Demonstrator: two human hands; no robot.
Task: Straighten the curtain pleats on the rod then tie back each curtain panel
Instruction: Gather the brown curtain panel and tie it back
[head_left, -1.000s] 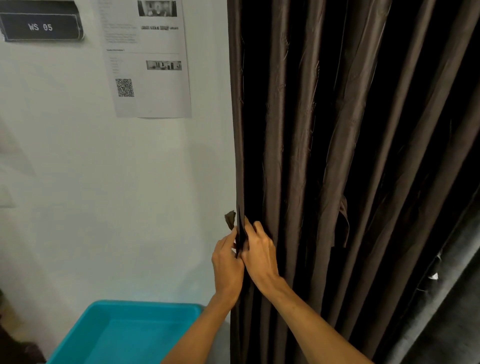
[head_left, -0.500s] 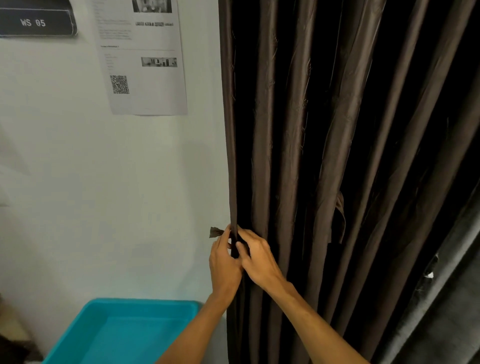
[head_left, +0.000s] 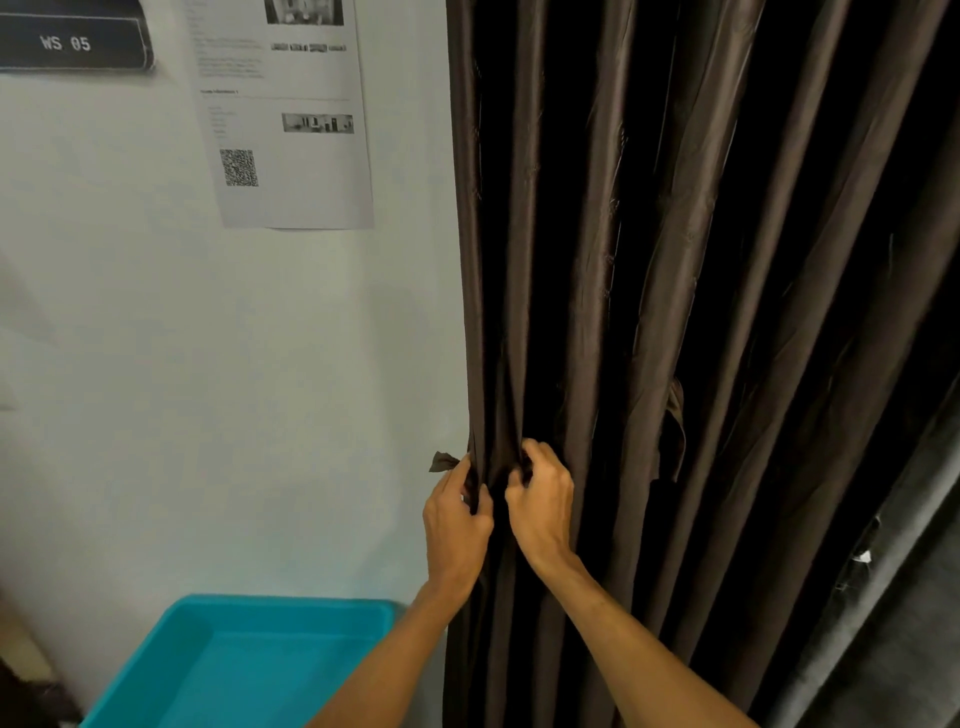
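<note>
My left hand and right hand pinch the curtain in curled fingers. It hangs vertically; the tie strip juts just left, nearest my left hand.

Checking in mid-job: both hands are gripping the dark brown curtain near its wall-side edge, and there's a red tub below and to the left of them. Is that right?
Not quite. The tub is turquoise, not red, as the head view shows. The rest holds: the left hand and the right hand both grip the dark brown curtain near its wall-side edge, with the tub below and to the left of them.
</note>
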